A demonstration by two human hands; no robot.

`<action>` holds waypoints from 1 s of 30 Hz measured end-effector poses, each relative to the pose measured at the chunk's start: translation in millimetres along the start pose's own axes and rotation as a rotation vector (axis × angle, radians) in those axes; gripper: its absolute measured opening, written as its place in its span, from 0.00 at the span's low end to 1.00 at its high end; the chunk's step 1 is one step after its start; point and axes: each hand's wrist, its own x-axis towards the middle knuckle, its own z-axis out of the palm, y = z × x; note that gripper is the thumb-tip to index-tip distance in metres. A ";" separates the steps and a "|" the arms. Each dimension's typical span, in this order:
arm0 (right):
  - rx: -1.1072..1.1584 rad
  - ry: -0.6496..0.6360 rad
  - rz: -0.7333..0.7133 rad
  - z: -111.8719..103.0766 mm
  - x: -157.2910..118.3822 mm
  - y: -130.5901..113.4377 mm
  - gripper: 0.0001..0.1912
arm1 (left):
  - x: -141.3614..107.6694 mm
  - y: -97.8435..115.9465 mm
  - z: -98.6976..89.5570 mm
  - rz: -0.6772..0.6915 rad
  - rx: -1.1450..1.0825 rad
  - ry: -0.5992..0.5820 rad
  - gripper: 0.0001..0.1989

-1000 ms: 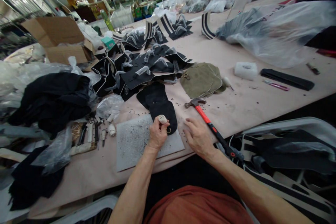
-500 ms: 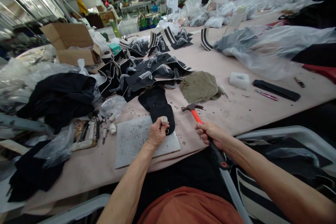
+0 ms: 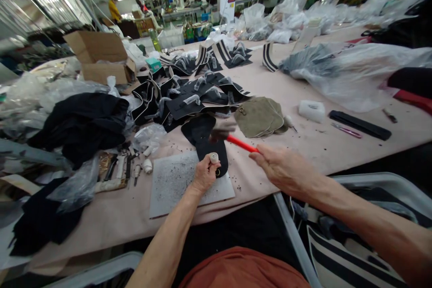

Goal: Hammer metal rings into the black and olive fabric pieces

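Observation:
My left hand [image 3: 204, 174] is closed around an upright hand punch with a pale, tape-wrapped top [image 3: 213, 158]; its lower end is hidden by my fingers. Beneath it lies a black fabric piece [image 3: 212, 146] with a small brass-coloured ring near its front end. That end rests on a speckled white board [image 3: 175, 180]. My right hand [image 3: 286, 168] grips a claw hammer [image 3: 241, 143] by its red and black handle. The hammer's head is blurred, above the black piece and just behind the punch's top.
Olive fabric pieces [image 3: 261, 117] lie behind the hammer. Black panels with wrapped handles [image 3: 199, 94] spread across the table's middle. Loose hand tools [image 3: 137, 173] are left of the board. A white roll [image 3: 311, 110], a black strip [image 3: 359, 124] and plastic bags [image 3: 357, 72] sit to the right.
My right hand has raised the hammer and swung it left, bringing its head close to the punch. The left hand still holds the punch over the black piece. The view has shifted slightly.

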 end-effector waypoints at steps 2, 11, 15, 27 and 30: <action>0.170 0.259 -0.005 -13.4 2.8 -10.7 0.18 | 0.1 0.2 0.0 -0.013 -0.008 0.001 0.05; -0.054 -0.121 0.025 27.9 -1.8 8.3 0.18 | 0.3 0.3 -0.8 0.013 0.007 -0.013 0.04; 0.064 0.144 0.102 23.0 1.6 2.0 0.23 | -0.5 -1.8 0.0 -0.015 -0.003 -0.009 0.06; 0.356 -0.344 0.600 62.4 -7.8 69.1 0.21 | -0.5 1.7 -3.9 -0.015 -0.008 -0.015 0.06; 0.191 -0.352 0.698 87.3 -10.7 88.7 0.19 | -0.7 1.9 -3.7 -0.019 -0.018 -0.021 0.06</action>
